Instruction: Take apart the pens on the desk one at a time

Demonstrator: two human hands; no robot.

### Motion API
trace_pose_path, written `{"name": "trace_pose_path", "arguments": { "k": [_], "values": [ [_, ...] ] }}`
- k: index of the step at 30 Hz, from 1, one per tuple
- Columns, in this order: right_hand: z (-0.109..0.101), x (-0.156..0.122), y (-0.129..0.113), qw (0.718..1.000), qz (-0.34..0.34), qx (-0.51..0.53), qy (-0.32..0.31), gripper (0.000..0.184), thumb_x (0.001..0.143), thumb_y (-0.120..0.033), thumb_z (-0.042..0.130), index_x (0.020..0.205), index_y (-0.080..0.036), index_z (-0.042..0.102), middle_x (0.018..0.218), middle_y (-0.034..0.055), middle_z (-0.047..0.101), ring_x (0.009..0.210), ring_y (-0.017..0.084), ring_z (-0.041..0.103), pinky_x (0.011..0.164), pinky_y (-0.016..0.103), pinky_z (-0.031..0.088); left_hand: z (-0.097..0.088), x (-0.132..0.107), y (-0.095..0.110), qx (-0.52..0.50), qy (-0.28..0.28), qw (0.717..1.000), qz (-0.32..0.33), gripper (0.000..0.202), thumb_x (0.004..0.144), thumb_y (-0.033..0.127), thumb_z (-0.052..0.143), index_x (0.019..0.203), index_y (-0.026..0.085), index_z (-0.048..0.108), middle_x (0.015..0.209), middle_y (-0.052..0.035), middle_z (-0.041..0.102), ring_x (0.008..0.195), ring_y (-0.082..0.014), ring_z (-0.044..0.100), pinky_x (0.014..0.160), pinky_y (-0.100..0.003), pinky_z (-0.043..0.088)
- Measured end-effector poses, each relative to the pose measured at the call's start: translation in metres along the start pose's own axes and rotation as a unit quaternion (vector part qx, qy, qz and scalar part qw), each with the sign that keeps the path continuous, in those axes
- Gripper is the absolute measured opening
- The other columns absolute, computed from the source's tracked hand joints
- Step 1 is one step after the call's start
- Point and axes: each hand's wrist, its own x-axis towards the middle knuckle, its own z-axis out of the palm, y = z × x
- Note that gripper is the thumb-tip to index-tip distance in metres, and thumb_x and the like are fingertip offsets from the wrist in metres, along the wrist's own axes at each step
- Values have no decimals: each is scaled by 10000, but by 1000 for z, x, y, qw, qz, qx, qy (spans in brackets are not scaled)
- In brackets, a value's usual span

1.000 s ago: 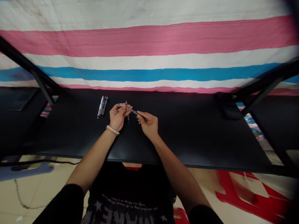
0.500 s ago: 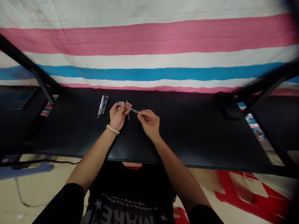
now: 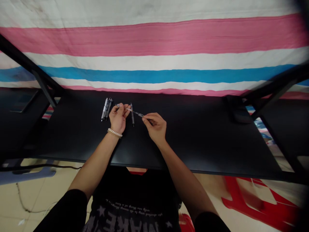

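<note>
**Slim Pen [image 3: 129, 110] Pinched Above Black Surface [image 3: 193, 138]**

The pen is gripped by the pressed-together fingers [image 3: 120, 107] of the left hand [image 3: 118, 118], its far end pinched by the right hand [image 3: 154, 126]. A lone pen [image 3: 132, 120] and a cluster of pens [image 3: 106, 109] are laid just beyond.

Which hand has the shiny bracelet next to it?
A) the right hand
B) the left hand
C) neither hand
B. The shiny bracelet sits around the wrist of the left hand, while the wrist of the right hand is bare.
</note>
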Motion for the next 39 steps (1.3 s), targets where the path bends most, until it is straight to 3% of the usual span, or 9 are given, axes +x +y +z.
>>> {"name": "trace_pose_path", "arguments": {
  "k": [7, 11, 13, 15, 20, 24, 29, 34, 39],
  "values": [
    [-2, -3, 1, 999, -7, -34, 22, 119, 857, -338, 719, 833, -229, 761, 851, 48, 727, 749, 174, 685, 683, 336, 587, 9, -16, -10, 13, -60, 997, -44, 338, 740, 397, 857, 880, 204, 616, 902, -36, 761, 893, -192, 750, 901, -372, 574],
    [2, -2, 6, 993, 107, 33, -25, 343, 918, -512, 615, 960, -190, 726, 691, 20, 680, 543, 136, 649, 512, 272, 542, 10, -15, -10, 2, -67, 997, -49, 342, 736, 389, 861, 881, 194, 621, 884, -36, 760, 866, -183, 750, 876, -354, 579],
    [5, -2, 8, 986, 146, 76, -38, 454, 867, -580, 654, 1095, -188, 678, 712, 8, 684, 540, 131, 661, 479, 243, 534, 10, -13, -9, 3, -61, 997, -46, 350, 731, 386, 865, 880, 188, 618, 874, -37, 760, 854, -182, 750, 875, -355, 577],
    [6, -1, 8, 984, 142, 97, -37, 557, 766, -597, 753, 1135, -194, 649, 798, 18, 710, 618, 139, 698, 533, 242, 572, 10, -12, -8, 1, -43, 998, -40, 353, 727, 375, 869, 876, 187, 609, 866, -32, 760, 852, -179, 751, 881, -355, 574],
    [4, -2, 6, 980, 171, 64, -81, 488, 876, -642, 610, 805, -161, 661, 601, 15, 650, 458, 107, 618, 430, 208, 500, 9, -12, -6, -11, -41, 998, -41, 342, 722, 356, 873, 880, 182, 624, 858, -31, 760, 830, -168, 749, 819, -314, 581],
    [3, -2, 6, 984, 153, 78, -57, 477, 776, -604, 746, 964, -172, 676, 729, 23, 708, 543, 120, 674, 478, 210, 544, 8, -11, -6, -14, -34, 999, -31, 338, 724, 348, 873, 871, 186, 616, 855, -32, 758, 833, -176, 750, 811, -320, 585],
    [0, -1, 2, 978, 177, 57, -92, 470, 869, -624, 626, 784, -164, 660, 572, 4, 646, 420, 100, 605, 387, 189, 468, 8, -11, -5, 2, -53, 998, -42, 351, 735, 379, 863, 888, 190, 610, 881, -36, 760, 851, -175, 750, 818, -316, 582],
    [0, -2, 2, 979, 176, 43, -97, 472, 878, -631, 611, 797, -169, 664, 586, 8, 659, 428, 97, 606, 398, 184, 463, 9, -13, -6, 27, -61, 998, -7, 510, 727, 418, 863, 1129, 227, 615, 864, -46, 768, 815, -188, 755, 738, -296, 580],
    [2, -4, 3, 977, 175, 46, -112, 487, 887, -643, 595, 788, -171, 659, 587, 11, 658, 429, 100, 604, 403, 187, 454, 6, -10, -8, 49, -44, 998, -8, 517, 736, 434, 848, 1153, 201, 649, 896, -69, 770, 832, -195, 754, 758, -311, 581]
  ]
}}
